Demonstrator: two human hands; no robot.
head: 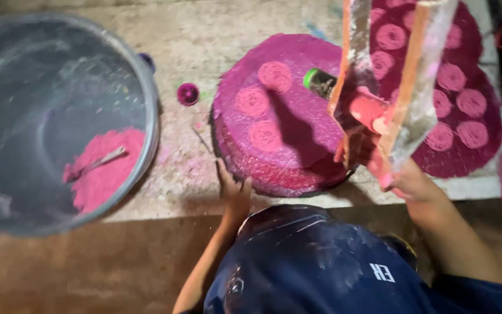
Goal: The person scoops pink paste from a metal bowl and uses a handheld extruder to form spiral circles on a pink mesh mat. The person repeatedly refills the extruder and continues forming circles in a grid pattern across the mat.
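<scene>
My left hand [235, 192] rests with its fingers spread against the near edge of a round pink stack [280, 116] that has spiral circles pressed into its top. My right hand [405, 177], its fingers stained pink, grips the lower end of an orange wooden frame [411, 70] covered with clear film. The frame stands upright over the right side of the stack. A black bottle with a green cap [319, 82] lies on the stack just left of the frame.
A large grey metal basin [7, 70] at the left holds pink powder [106, 168] with a scoop in it. A darker pink sheet [466, 116] with several spirals lies at the right. A small purple cup [188, 93] sits on the speckled board. A dark blue cap [315, 267] fills the bottom.
</scene>
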